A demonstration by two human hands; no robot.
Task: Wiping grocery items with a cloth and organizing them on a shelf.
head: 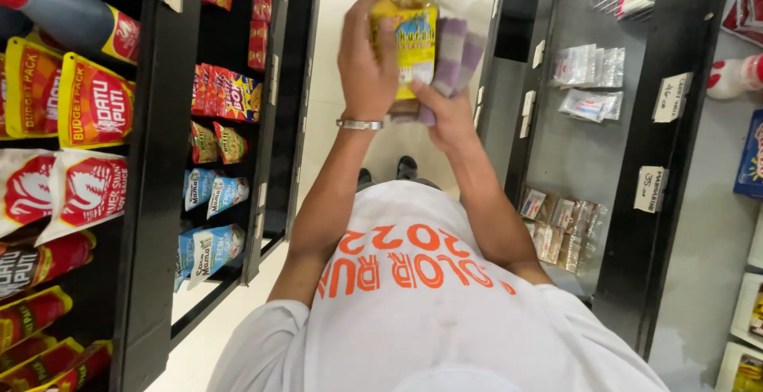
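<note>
Bottle (405, 27) w/ yellow liquid: left hand (366, 66) grip closed round it, right hand (447, 114) grip pinching purple cloth (457, 54) beside it.

At the top centre of the frame the left hand (367, 66) and right hand (447, 114) meet around a bottle (409, 34), the left hand on its left side, the right hand below it with a folded cloth (457, 54) pressed against the bottle's right side. Shelves (151, 162) fill the left of the frame, with sachet packs (91, 102) on the far left and smaller packets (226, 94) further in. A second shelf rack (636, 162) stands on the right, with clear bags (588, 66) above wrapped packets (560, 229). The aisle floor (334, 122) runs between them.
</note>
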